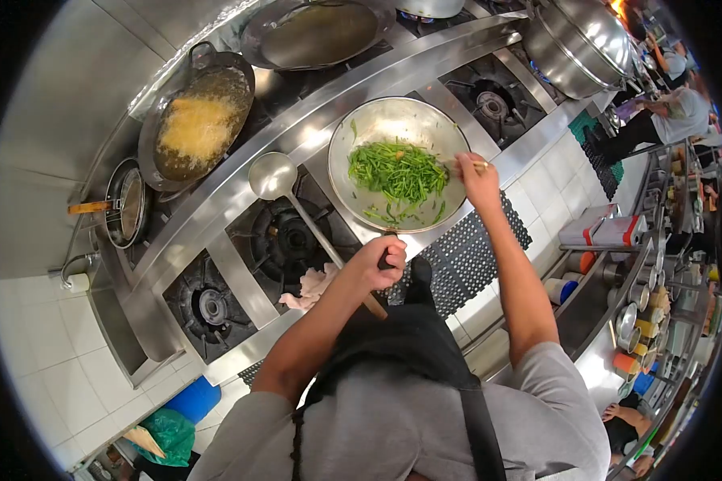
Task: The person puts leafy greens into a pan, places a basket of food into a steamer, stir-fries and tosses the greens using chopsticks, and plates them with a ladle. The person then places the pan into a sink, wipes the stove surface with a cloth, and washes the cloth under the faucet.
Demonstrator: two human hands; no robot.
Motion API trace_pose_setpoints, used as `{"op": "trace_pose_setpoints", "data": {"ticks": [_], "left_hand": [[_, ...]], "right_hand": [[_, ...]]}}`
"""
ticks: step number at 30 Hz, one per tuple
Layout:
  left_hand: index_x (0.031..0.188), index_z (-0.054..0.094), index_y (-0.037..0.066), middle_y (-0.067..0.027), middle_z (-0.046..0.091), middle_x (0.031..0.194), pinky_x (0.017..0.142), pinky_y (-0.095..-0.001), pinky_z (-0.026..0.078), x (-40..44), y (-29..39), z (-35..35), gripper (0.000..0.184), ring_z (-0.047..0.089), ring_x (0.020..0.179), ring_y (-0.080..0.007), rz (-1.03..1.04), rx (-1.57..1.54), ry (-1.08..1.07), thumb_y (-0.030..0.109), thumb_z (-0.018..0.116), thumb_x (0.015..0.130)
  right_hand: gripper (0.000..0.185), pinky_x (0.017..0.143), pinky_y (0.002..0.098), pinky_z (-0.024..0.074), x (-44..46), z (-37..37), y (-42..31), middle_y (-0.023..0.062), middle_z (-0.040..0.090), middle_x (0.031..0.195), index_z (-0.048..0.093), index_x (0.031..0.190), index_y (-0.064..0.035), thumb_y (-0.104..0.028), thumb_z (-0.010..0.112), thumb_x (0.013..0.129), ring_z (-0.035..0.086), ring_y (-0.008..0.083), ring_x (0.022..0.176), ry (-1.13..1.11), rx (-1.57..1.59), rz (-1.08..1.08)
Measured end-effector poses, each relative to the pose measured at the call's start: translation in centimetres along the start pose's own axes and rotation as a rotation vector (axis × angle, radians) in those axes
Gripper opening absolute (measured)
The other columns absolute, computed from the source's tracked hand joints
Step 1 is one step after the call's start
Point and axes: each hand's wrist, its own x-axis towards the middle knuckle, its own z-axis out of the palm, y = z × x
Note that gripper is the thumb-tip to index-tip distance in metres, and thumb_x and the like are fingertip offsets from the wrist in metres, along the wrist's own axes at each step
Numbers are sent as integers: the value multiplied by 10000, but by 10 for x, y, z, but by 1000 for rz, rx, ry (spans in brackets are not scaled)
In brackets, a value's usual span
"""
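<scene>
My left hand [379, 264] is closed round the dark handle of a wide steel pan [357, 124]. Chopped green vegetables [399, 172] lie in the middle of the pan, with loose bits on its sides. At the pan's right rim, my right hand [480, 178] pinches thin light-coloured sticks that look like chopsticks [457, 167]; their tips reach toward the greens. A long-handled ladle [273, 175] rests over the burner left of the pan, its wooden handle end passing beneath my left forearm.
At the upper left, a wok [159, 148] holds bubbling oil and yellow food, beside another oil-filled pan [317, 36]. Burners [212, 307] and a crumpled cloth [309, 289] are near my left arm. A large steel pot [582, 48] stands upper right; a person [686, 112] is beyond.
</scene>
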Motion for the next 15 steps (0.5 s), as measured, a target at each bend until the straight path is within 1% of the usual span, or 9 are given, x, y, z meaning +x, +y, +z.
{"op": "trace_pose_setpoints", "data": {"ticks": [1,4,7,10,11,14,15], "left_hand": [[685,447,194,97,437,607,399,-227,242,1,1,6,284,434,491,-32,-5,-1,32,116,599,912],[685,455,189,97,445,604,399,-227,246,1,5,10,278,451,499,-39,-52,-30,24,110,605,904],[699,461,185,97,451,606,395,-229,249,2,3,4,262,453,498,-45,-19,-11,56,109,607,903],[717,465,182,94,460,614,389,-232,251,3,0,3,245,453,497,-49,26,4,61,115,612,902],[731,465,180,90,463,622,387,-235,254,4,0,2,235,450,500,-49,35,4,46,117,619,898],[745,458,180,86,465,631,392,-237,250,3,2,6,234,449,506,-49,49,-9,69,102,627,887],[746,456,180,85,464,631,395,-237,248,1,1,8,237,449,507,-50,53,-17,83,95,629,884]], "right_hand": [[238,644,256,511,14,10,7,57,734,834,727,942,12,-191,608,983,626,100,667,40,54,26],[282,646,336,545,21,56,7,132,753,829,733,928,-13,-225,561,998,692,201,669,-101,14,-61],[246,669,386,555,-16,67,-25,167,735,825,733,941,-36,-199,553,982,707,312,711,-336,-290,-328],[227,716,429,558,2,67,-16,196,718,865,735,947,-53,-179,548,964,699,383,790,-210,-352,-341],[225,743,434,559,13,65,-19,192,727,901,736,938,-40,-179,561,958,709,364,832,-150,-385,-287],[221,755,432,555,11,82,-19,189,730,932,738,940,-38,-182,572,959,705,369,860,-45,-288,-375],[226,741,408,551,2,80,-20,164,738,915,742,945,-39,-187,573,969,711,341,845,-144,-345,-387]]}}
